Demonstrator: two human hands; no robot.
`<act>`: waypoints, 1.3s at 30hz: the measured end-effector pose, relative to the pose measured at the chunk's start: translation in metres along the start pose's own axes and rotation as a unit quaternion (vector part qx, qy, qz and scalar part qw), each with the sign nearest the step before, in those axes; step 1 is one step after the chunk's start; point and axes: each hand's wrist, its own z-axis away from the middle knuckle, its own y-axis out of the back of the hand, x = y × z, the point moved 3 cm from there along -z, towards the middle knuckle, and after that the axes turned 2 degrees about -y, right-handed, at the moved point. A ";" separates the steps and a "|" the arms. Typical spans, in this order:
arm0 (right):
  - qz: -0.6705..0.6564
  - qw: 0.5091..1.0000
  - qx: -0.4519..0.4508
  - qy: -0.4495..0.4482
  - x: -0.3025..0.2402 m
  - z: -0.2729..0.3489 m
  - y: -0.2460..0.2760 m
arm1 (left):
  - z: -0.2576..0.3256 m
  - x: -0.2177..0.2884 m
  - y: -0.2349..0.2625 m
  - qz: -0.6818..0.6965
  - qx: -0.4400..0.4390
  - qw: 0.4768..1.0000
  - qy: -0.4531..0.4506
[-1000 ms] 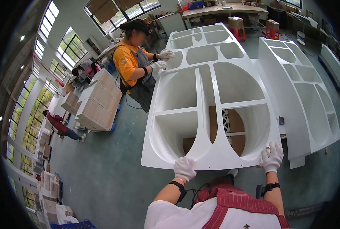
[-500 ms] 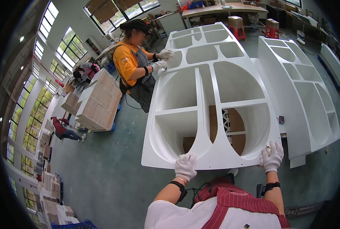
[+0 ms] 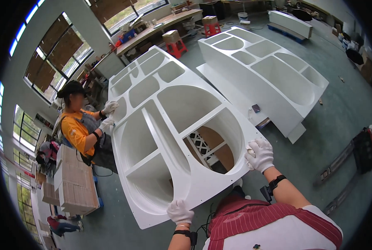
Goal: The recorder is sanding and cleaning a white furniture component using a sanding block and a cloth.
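A large white moulded panel (image 3: 169,137) with several curved compartments lies in front of me. My left hand (image 3: 179,211), in a white glove, grips its near edge towards the left corner. My right hand (image 3: 259,154), also gloved, holds the same edge at the right corner. Across the panel a person in an orange shirt and black cap (image 3: 79,127) has both gloved hands on its far left side.
A second white compartmented panel (image 3: 265,66) lies to the right on the green floor. Stacked cardboard boxes (image 3: 75,181) stand at left. Red stools (image 3: 177,46) and a long workbench (image 3: 161,27) sit at the back. A dark tool (image 3: 363,148) lies at right.
The view has swung so the panel now runs diagonally. Both my hands stay on its near edge, and the other person still holds the far side.
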 end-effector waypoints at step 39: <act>-0.260 0.818 0.388 -0.336 0.061 0.096 0.197 | 0.007 -0.079 -0.078 -0.157 -0.226 0.960 -0.054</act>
